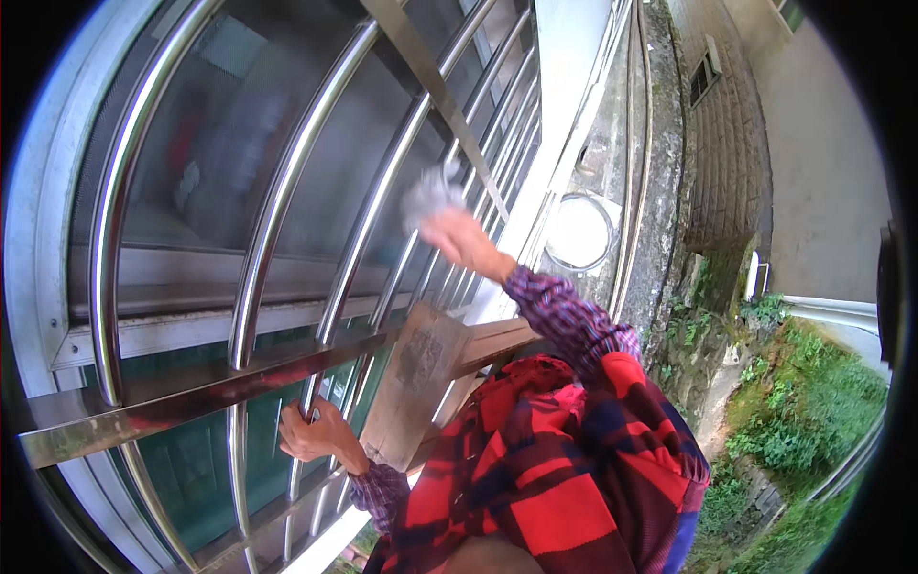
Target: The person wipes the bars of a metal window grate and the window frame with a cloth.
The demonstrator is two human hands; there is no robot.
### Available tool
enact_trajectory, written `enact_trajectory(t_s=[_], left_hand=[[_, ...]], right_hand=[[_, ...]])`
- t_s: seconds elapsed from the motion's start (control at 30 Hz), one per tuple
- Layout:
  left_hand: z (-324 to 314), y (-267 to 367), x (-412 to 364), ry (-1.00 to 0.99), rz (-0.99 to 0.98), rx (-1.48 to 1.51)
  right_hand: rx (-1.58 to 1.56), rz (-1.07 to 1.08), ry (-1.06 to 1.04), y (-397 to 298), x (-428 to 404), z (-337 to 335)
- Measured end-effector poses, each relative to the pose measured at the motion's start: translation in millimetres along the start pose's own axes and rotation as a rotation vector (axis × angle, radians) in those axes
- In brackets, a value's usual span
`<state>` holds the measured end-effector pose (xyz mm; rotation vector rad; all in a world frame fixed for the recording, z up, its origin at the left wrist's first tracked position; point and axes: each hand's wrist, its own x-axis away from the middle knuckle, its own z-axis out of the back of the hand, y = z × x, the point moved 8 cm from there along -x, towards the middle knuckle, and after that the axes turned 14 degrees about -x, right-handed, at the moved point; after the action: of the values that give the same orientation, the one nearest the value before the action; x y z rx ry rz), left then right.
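Note:
My left hand (319, 429) is wrapped around a vertical stainless steel bar (310, 393) of a window guard, just below its flat crossbar (215, 391). Higher up, my right hand (462, 240) holds a wadded grey-white cloth or scrubbing pad (432, 195) against or close to the bars; motion blur hides its exact kind and whether it touches. A flat upper crossbar (445, 97) slants across the guard. Behind the bars is a window with a mesh screen (208, 143) in a white frame (43, 215).
A wooden board (416, 366) and a wooden beam (495, 344) lie between the guard and my body. Cables (635, 158) run along the ledge beside a round white cover (579, 233). Far below to the right are a stone wall (717, 172) and green plants (803, 409).

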<state>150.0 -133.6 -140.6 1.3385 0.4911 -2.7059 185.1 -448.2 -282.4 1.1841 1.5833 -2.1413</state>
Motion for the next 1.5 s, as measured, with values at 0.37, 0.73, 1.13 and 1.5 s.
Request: enact_trajectory(t_s=[0.37, 0.73, 1.13, 1.5], left_hand=[[-3, 0, -1, -0.049, -0.03, 0.039], [-8, -7, 1, -0.116, -0.083, 0.034], [1, 0, 0, -0.033, -0.031, 0.041], [-3, 7, -1, -0.057, -0.008, 0.013]], right_hand=[[0.15, -0.303, -0.167, 31, 36, 31], [0.414, -0.41, -0.157, 114, 33, 11], [-1.056, -1.114, 0.927, 139, 116, 16], [-1.276, -1.485, 0.383, 126, 148, -66]])
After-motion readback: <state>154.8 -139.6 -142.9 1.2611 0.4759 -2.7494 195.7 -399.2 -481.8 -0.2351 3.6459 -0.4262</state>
